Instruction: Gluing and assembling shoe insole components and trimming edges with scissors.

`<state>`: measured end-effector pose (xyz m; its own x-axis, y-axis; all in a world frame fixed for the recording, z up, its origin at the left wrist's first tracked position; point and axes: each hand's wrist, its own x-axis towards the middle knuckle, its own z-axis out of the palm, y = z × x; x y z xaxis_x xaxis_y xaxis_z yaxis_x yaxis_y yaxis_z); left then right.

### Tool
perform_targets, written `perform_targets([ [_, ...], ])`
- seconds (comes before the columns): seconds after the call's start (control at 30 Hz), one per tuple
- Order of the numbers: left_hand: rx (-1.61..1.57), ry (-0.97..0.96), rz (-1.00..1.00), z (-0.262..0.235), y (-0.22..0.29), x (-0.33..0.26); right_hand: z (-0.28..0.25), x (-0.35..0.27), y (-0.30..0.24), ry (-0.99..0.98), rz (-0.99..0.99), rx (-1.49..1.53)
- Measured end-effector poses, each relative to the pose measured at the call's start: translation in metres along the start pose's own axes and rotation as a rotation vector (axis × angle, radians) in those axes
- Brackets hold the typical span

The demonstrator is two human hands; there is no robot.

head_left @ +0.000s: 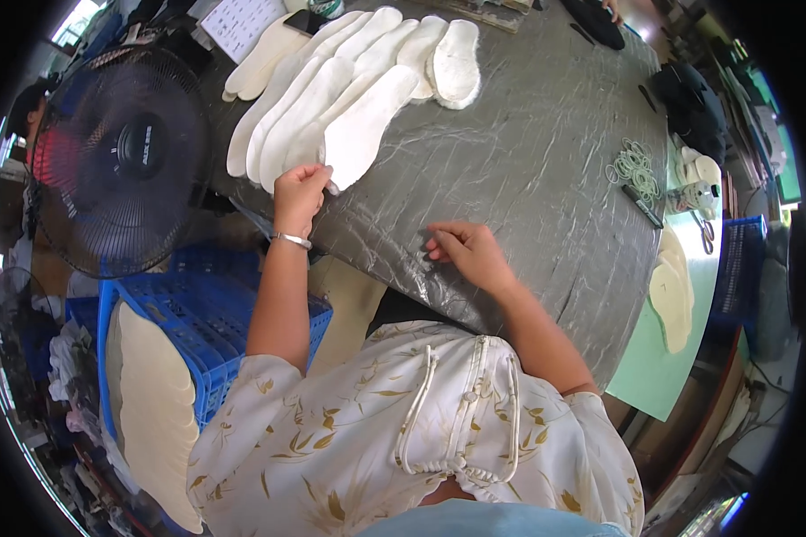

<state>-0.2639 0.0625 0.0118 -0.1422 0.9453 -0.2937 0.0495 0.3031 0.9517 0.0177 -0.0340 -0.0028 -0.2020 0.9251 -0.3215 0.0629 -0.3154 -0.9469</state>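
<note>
A white printed sheet [239, 24], rectangular and covered in rows of small dark marks, lies at the far left end of the grey worktable [528, 170], just beyond the fanned white insoles [331, 98]; its near corner sits close to the outermost insole. Just to its right, at the table's far edge, lies a dark flat phone [306, 20] with its screen black and unlit; it touches or overlaps the tips of the insoles, though which one cannot be told; no boxes or wrapped packages can be made out.
</note>
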Motion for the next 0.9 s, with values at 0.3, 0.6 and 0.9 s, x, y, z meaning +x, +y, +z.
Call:
perform_targets([
  [0.3,-0.278,0.001,-0.107,0.031,-0.012,-0.026,0.061,0.055,-0.033,0.153,-0.344,-0.393],
  [0.6,-0.126,0.042,0.044,0.025,-0.011,-0.018,0.082,0.095,-0.048,0.274,-0.597,-0.688],
  [0.9,0.976,0.297,0.695,0.01,-0.025,-0.016,0.018,0.145,-0.091,0.268,-0.29,-0.208],
])
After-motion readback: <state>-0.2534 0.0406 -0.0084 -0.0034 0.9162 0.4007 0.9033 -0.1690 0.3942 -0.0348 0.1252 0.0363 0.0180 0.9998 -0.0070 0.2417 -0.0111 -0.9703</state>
